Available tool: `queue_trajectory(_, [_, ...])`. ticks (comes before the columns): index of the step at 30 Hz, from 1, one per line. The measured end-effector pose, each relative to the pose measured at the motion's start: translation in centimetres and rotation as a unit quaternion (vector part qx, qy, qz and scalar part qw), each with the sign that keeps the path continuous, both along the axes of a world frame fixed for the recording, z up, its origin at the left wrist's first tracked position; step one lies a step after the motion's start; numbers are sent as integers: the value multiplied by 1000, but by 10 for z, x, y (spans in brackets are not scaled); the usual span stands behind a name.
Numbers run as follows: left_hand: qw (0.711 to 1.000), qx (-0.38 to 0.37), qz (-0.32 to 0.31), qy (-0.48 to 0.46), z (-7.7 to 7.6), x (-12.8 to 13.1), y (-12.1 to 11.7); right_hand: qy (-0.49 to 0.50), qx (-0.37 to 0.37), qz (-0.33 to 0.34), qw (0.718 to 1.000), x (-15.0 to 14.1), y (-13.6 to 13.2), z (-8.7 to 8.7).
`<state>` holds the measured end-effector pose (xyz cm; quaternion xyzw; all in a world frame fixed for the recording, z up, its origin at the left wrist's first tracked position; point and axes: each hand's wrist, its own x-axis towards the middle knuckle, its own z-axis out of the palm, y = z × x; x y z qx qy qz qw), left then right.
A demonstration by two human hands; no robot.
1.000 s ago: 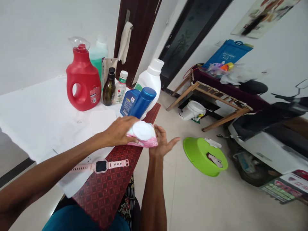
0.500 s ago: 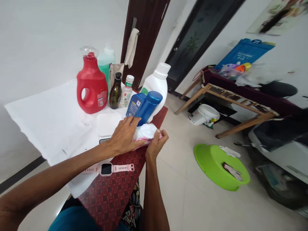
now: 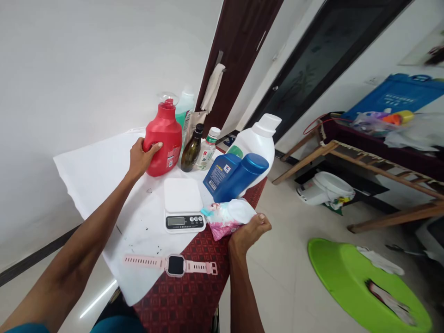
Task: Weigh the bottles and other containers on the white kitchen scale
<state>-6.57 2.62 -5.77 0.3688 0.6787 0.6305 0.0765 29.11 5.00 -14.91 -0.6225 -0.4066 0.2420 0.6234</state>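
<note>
My left hand [image 3: 141,157] is closed round the handle side of a red detergent bottle [image 3: 165,132], which stands upright at the back of the table. A white kitchen scale [image 3: 183,195] lies in front of it with a bare platform. At the table's right edge my right hand [image 3: 248,232] grips the near right end of a pink and white pack of wipes [image 3: 225,216]; part of its fingers is hidden. The pack lies against a blue bottle [image 3: 239,175], which leans beside a large white bottle [image 3: 256,143].
A dark brown bottle [image 3: 191,150], a clear white-capped bottle [image 3: 207,150], a tube [image 3: 194,122] and a green-liquid bottle [image 3: 185,104] stand behind the scale. A pink-strapped smartwatch [image 3: 175,265] lies at the front. A green basin [image 3: 342,273] sits on the floor to the right.
My left hand has left the wipes pack and taken hold of the red bottle. My right hand stays at the pack. The view has shifted, and the scale now shows fully.
</note>
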Motion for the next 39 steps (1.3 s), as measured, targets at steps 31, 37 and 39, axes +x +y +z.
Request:
queue_trajectory(31, [982, 138, -66, -111, 55, 109, -81, 30, -12, -8, 999, -3, 5, 3])
queue_trajectory(37, [981, 87, -110, -136, 42, 130, -71, 32, -12, -7, 999, -2, 7, 2])
queue_trajectory(39, [982, 80, -113, -130, 40, 133, -68, 31, -14, -5, 999, -2, 7, 1])
